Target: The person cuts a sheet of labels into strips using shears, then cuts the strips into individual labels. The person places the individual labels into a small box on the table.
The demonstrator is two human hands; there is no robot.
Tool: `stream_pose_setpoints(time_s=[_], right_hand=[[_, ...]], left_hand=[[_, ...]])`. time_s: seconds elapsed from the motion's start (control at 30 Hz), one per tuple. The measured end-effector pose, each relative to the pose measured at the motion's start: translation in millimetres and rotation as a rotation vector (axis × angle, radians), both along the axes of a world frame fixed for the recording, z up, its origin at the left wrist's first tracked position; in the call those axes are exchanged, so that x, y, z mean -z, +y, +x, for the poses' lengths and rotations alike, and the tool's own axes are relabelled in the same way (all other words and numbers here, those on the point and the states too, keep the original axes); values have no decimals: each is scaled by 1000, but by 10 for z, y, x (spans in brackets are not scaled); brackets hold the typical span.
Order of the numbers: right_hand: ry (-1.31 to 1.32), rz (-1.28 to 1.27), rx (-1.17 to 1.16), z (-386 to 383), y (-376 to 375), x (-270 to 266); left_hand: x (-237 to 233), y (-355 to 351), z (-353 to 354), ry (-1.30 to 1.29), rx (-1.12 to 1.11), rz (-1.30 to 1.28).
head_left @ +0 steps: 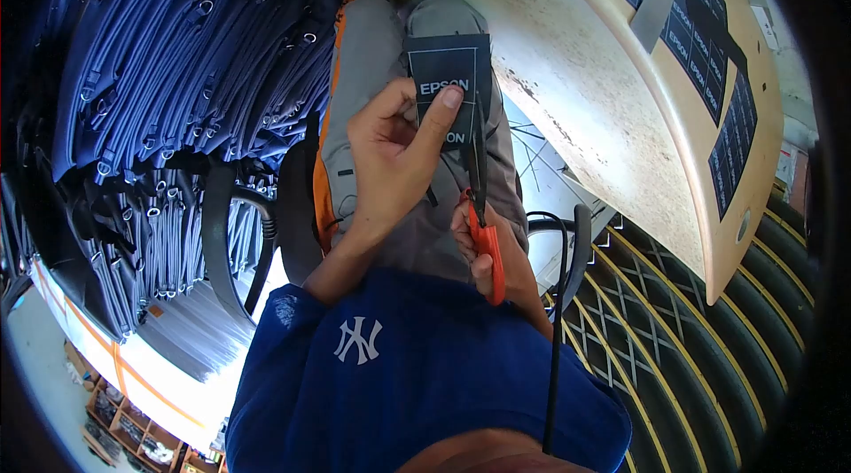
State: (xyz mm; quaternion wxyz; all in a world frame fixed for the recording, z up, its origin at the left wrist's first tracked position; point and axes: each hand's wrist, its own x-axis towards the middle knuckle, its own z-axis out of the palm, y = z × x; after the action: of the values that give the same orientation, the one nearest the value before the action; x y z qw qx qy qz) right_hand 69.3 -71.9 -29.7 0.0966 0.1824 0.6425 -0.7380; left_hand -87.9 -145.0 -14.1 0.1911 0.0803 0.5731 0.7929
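Observation:
A black label strip (448,61) printed EPSON in white hangs over my lap, pinched in my left hand (390,149) with the thumb flat across its front. My right hand (501,247) grips orange-handled scissors (489,265). Their dark blades (479,163) point away from me and overlap the right edge of the strip, along its white border line. The lower end of the strip is partly hidden behind my left thumb.
To the right stands a pale, curved-edge table (603,74) bearing sheets of EPSON labels (700,47) and a metal strip (658,7). Stacked blue straps with metal rings (168,56) fill the left side. A chair armrest (257,216) is close to my left arm.

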Motion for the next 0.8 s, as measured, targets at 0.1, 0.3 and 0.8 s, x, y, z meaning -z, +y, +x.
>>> stream_pose_setpoints(time_s=[0.1,0.3,0.8], right_hand=[[0,-17,-17,-13,0,5],[-23,-23,-2,-35,-3,-21],[-30,97,90,-91,-44,-77]], left_hand=[[51,-4,20,10,-11,4],[79,10,84,73,-34,-19],[-31,42,158,50,-53,-30]])
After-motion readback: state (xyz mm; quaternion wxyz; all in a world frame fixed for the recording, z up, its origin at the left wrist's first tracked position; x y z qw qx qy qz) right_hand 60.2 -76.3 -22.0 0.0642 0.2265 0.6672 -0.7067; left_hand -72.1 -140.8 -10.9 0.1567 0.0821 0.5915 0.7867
